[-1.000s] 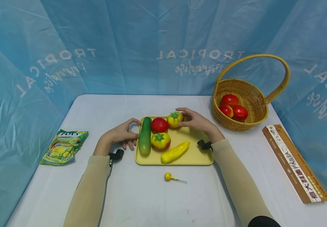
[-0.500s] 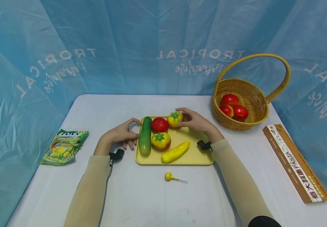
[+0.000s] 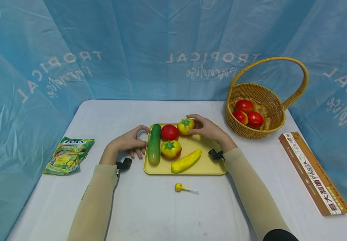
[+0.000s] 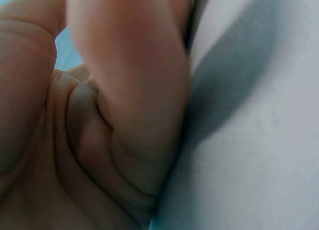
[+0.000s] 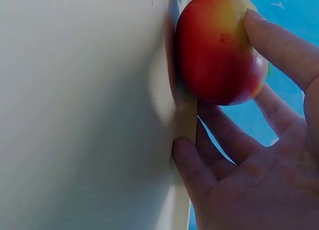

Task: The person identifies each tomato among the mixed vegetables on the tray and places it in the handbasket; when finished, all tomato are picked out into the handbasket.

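My right hand [image 3: 206, 128] holds a round yellow-and-red fruit with a green leafy top [image 3: 186, 127] between thumb and fingers, at the tray's far edge. In the right wrist view, the thumb lies on one side of this fruit [image 5: 219, 50] and fingers on the other. My left hand [image 3: 129, 140] has thumb and index fingertips right at the left rim of the yellow tray [image 3: 212, 170], beside a green cucumber [image 3: 153, 145]. Also on the tray are a red fruit [image 3: 169, 132], another leafy-topped fruit [image 3: 171, 149] and a long yellow pepper [image 3: 186, 161].
A wicker basket [image 3: 277, 122] with 3 red fruits stands at the back right. Along the right edge lies a brown pasta box [image 3: 313, 174]. A lollipop [image 3: 178, 187] lies before the tray, and a green candy bag [image 3: 68, 156] at left. Blue curtain [image 3: 149, 50] hangs behind the table.
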Motion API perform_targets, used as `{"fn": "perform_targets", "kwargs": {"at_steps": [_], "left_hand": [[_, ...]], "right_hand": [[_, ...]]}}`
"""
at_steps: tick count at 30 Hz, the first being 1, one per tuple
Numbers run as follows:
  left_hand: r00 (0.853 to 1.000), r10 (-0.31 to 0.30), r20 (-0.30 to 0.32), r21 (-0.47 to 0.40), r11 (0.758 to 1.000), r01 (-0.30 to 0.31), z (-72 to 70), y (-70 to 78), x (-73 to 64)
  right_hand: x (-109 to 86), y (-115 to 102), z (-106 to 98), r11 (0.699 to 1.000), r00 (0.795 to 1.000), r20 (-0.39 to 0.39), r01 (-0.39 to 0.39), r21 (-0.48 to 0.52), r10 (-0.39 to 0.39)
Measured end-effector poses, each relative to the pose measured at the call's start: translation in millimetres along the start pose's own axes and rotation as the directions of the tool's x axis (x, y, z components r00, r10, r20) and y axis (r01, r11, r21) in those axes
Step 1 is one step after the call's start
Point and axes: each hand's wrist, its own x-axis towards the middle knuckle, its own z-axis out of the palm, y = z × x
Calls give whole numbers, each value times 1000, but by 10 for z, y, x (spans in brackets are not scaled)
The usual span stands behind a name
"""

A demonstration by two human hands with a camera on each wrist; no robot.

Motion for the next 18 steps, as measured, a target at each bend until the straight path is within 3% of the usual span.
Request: {"fn": "perform_targets", "kwargs": {"at_steps": [18], "left_hand": [[1000, 1, -2, -5, 1000, -1, 14, 20, -17]], "right_hand": [[-20, -18, -53, 999, 998, -57, 13, 37, -10]]}}
